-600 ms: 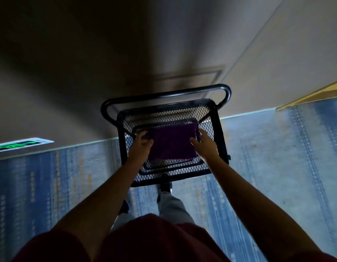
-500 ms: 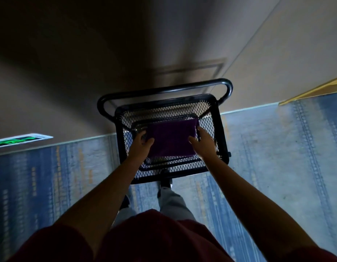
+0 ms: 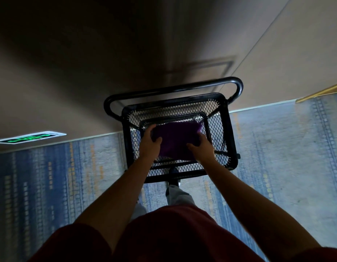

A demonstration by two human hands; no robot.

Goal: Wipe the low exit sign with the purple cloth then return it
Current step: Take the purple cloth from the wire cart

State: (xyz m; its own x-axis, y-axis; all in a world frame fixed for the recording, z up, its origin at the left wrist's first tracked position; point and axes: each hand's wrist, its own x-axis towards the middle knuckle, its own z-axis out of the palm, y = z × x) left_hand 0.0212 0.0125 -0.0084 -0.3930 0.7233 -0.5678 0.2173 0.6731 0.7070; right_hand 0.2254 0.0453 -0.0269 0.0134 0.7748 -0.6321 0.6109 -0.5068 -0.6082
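A view straight down from a person's head in a dim corridor shows both bare arms reaching forward into a black wire-mesh cart that stands on blue patterned carpet against a beige wall. A folded purple cloth lies in the cart's top mesh tray, near the middle of it. The left hand rests on the cloth's left edge with its fingers curled over the fabric, and the right hand presses on the cloth's near right corner with its fingers bent onto it; both hands grip the cloth, though whether it is lifted off the mesh cannot be told. The cart's rounded black handle runs along its far side, next to the wall. Far to the left, low on the wall just above the carpet edge, a glowing green exit sign shows, well apart from the cart. Dark red clothing fills the bottom of the view, with a pale trouser leg beneath the cart's near edge.
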